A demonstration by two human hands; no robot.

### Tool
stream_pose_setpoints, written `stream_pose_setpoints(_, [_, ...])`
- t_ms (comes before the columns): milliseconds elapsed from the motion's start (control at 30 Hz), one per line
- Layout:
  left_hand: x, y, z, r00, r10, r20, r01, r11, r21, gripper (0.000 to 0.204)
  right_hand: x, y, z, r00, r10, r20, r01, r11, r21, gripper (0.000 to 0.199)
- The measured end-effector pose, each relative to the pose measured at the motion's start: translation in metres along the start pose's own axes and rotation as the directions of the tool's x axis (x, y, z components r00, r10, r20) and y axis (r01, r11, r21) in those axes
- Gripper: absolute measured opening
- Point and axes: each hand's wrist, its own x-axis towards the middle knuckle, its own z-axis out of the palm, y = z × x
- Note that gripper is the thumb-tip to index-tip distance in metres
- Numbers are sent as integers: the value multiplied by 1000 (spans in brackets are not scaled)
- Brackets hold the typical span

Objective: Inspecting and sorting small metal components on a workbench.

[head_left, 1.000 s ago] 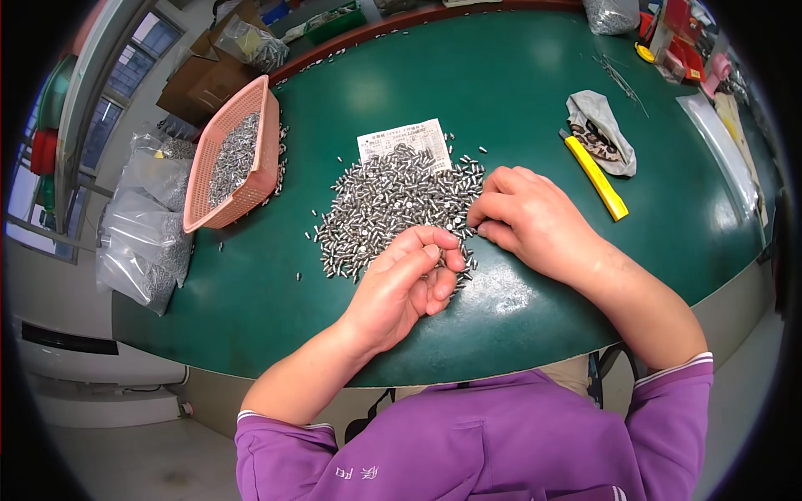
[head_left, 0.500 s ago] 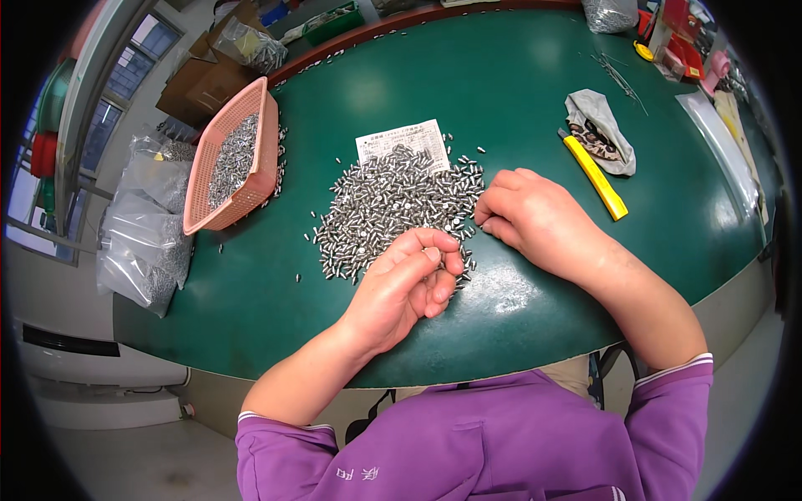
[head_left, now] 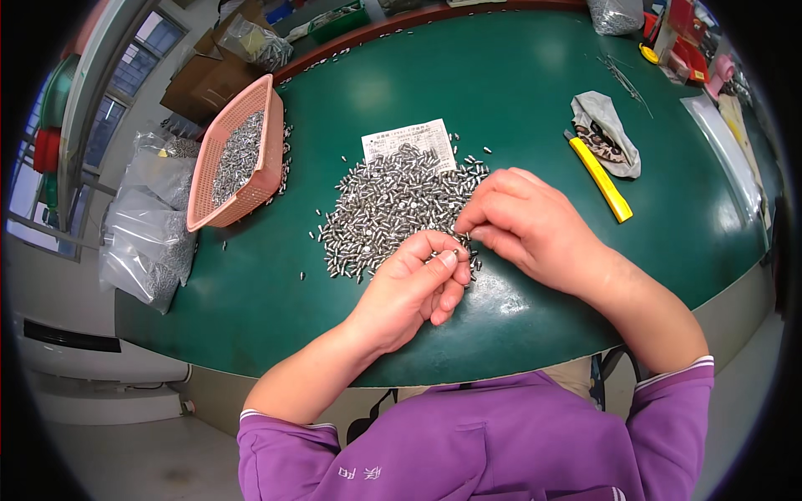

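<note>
A heap of small silvery metal pins (head_left: 376, 213) with rounded ends lies on the green table, partly over a printed paper slip (head_left: 422, 138). At the near edge of the heap, my left hand (head_left: 409, 288) is closed, palm turned inward, with a small metal piece (head_left: 456, 252) at its thumb and forefinger tips. My right hand (head_left: 530, 225) is pinched shut at the heap's right side, its fingertips close to the left hand's. Whatever those right fingertips hold is too small to make out.
On the left, a pink plastic basket (head_left: 271, 159) holds more pins, beside clear bags (head_left: 142, 250) of metal parts. To the right lie a yellow utility knife (head_left: 603, 179) and a grey cloth bundle (head_left: 622, 138). Thin wires (head_left: 625, 83) rest farther back.
My right hand has moved left, bringing its pinched fingertips close to those of my left hand. The left hand has stayed nearly in place, with a metal piece now showing at its fingertips.
</note>
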Motion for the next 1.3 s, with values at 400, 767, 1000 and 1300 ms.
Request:
stream_pose_setpoints(400, [-1, 2, 0, 1000, -10, 10, 11, 999, -32, 24, -8, 14, 1, 981, 97, 170, -63, 979, -196, 13])
stream_pose_setpoints(767, [-1, -1, 1, 999, -16, 36, 16, 1000, -3, 17, -1, -1, 5, 999, -2, 50, -10, 972, 236, 12])
stream_pose_setpoints(1000, [0, 1, -1, 997, -10, 72, 14, 999, -51, 17, 0, 7, 1, 999, 35, 14, -36, 995, 97, 13])
stream_pose_setpoints(1300, [-2, 1, 1, 1000, -3, -5, 3, 999, -33, 26, -9, 18, 4, 982, 169, 88, -155, 977, -144, 17])
